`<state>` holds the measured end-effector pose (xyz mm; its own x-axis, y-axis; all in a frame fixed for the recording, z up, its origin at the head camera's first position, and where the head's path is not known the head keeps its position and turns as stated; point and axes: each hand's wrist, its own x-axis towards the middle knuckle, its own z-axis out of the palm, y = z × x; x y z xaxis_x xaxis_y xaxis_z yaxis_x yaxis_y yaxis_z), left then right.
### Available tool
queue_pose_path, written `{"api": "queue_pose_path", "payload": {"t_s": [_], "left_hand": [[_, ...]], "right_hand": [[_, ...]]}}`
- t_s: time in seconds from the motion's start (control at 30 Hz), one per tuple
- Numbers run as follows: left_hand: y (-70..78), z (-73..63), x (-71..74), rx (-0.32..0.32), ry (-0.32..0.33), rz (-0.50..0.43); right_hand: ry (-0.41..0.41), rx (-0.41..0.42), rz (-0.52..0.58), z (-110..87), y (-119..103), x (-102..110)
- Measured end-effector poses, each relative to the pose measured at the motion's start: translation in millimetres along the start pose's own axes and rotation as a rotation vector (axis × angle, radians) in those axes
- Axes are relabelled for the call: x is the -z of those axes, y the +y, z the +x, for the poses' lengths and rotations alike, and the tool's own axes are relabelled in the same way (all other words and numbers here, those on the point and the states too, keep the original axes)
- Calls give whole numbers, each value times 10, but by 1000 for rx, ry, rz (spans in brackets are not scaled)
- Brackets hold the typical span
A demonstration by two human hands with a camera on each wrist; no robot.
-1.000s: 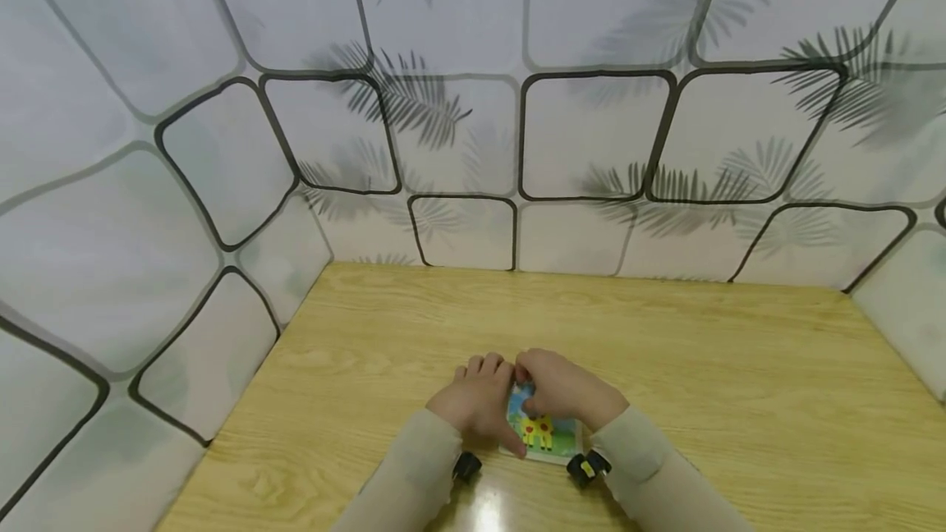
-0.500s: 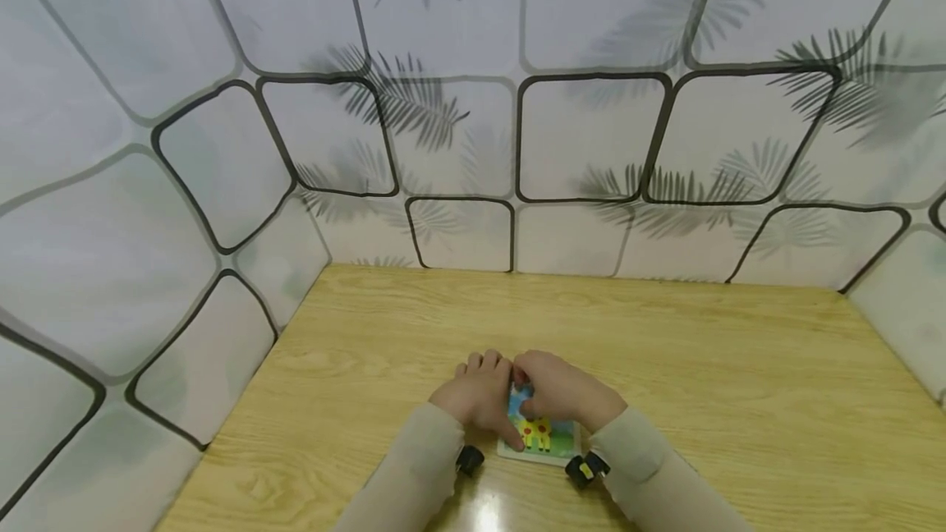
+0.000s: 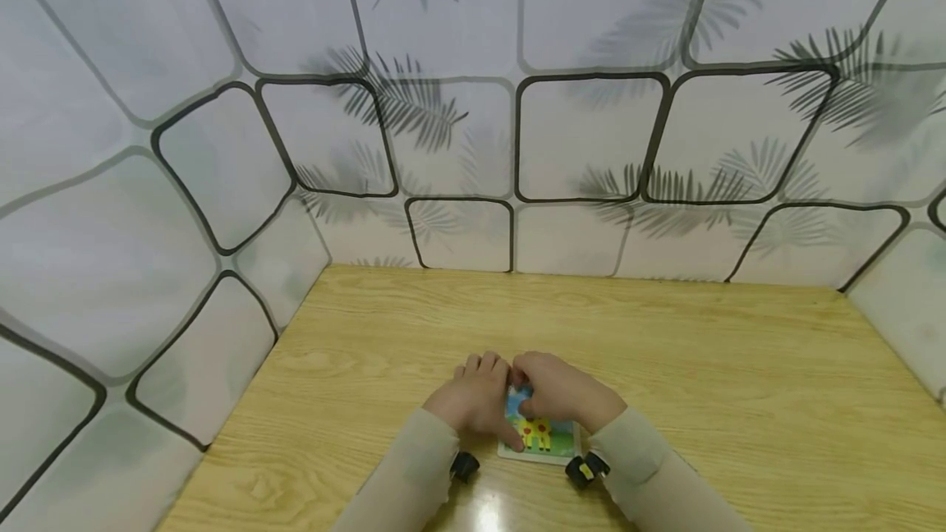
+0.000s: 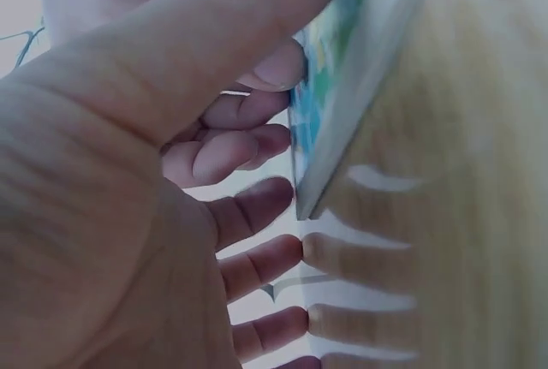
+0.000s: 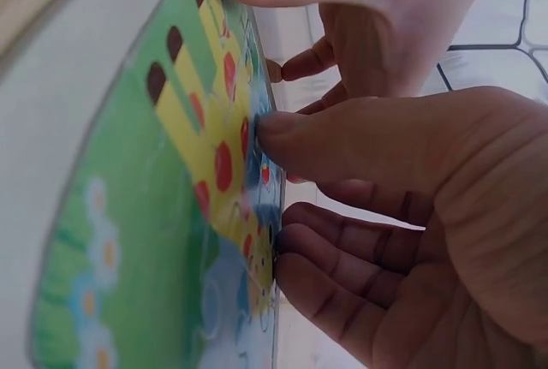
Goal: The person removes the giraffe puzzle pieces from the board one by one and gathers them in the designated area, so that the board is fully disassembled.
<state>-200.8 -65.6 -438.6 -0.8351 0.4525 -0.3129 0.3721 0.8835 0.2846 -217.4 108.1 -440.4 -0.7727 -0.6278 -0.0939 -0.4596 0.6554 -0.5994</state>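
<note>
Bracing the near rim (image 3: 539,459) should suit the giraffe puzzle (image 3: 559,438), likely light, stiff and slick, lying between your left hand (image 3: 475,397), spread with thumb on the picture, and your right hand (image 3: 560,387), curled at its far part; I can't tell whether that one pinches anything.

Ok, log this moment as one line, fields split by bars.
left hand: thumb over giraffe board, fingers spread | right hand: thumb and fingertips touching board | board: lying on wooden table
</note>
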Motion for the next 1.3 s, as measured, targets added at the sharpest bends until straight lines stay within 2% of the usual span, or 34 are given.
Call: {"api": "queue_pose_path", "payload": {"t_s": [0.17, 0.33, 0.63, 0.93, 1.3], "left_hand": [[-35, -111, -58, -33, 32, -71], [-24, -184, -67, -43, 38, -58], [30, -222, -54, -38, -11, -66], [9, -204, -65, -42, 14, -68], [-3, -212, -80, -73, 44, -62]], "right_hand": [[7, -34, -18, 2, -16, -9], [16, -58, -29, 17, -27, -20], [14, -33, -16, -1, -32, -25], [39, 0, -53, 4, -17, -31], [39, -44, -46, 4, 1, -23]]}}
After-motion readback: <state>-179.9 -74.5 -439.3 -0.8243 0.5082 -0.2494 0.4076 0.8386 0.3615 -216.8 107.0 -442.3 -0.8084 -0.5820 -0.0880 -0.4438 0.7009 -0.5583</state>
